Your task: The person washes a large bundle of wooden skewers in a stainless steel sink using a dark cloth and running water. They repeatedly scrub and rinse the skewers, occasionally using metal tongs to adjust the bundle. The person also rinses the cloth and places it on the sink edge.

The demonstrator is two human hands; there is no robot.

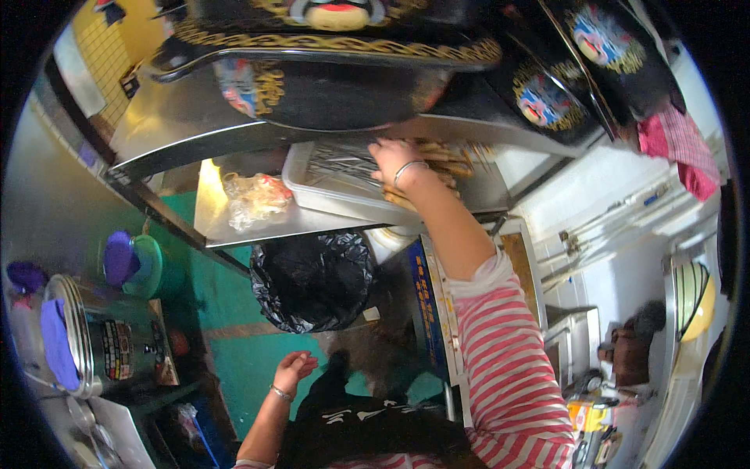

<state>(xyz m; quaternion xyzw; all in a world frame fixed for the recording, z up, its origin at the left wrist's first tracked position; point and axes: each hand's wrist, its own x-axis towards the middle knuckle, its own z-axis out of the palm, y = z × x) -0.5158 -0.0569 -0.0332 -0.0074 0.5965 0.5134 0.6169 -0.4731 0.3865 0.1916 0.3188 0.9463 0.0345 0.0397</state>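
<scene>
My right hand [394,161] reaches under the steel tabletop into a white plastic bin [345,199] on the lower shelf. Thin metal skewers [334,167] with wooden handles [442,155] lie in the bin. My fingers curl over them, but the fingertips are hidden, so a grip cannot be made out. Lower down, my left hand [296,368] hangs over the green floor with nothing in it, its fingers loosely bent and partly apart. A crumpled clear plastic bag [258,199] lies on the shelf, left of the bin.
Below the shelf stands a waste bin lined with a black bag [313,281]. Beside my right arm is a blue box [428,311] bearing writing. Black trays with painted masks [340,91] rest on the tabletop above. A steel drum [117,340] stands at left.
</scene>
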